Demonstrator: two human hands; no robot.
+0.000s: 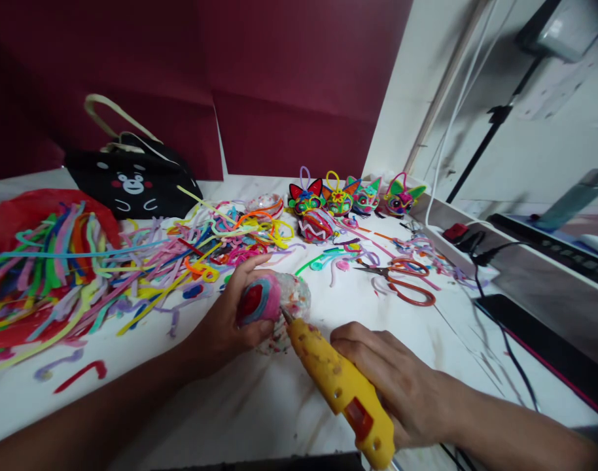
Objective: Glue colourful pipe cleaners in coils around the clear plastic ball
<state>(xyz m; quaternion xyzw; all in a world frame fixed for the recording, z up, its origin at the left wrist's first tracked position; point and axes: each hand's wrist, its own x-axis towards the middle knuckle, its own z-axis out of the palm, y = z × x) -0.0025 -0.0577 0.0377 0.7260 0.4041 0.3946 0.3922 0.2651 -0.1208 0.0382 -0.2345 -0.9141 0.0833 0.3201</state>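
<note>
Head view: left hand [233, 316] grips the ball [268, 296], right hand [394, 374] the glue gun [328, 366]; apparently gluing, needing steady aim.

Pipe cleaners [159, 258] lie before a bag [137, 173]; right of them, 4 ornaments [339, 201] behind scissors [390, 273]; far right, perhaps a keyboard [559, 247].
</note>
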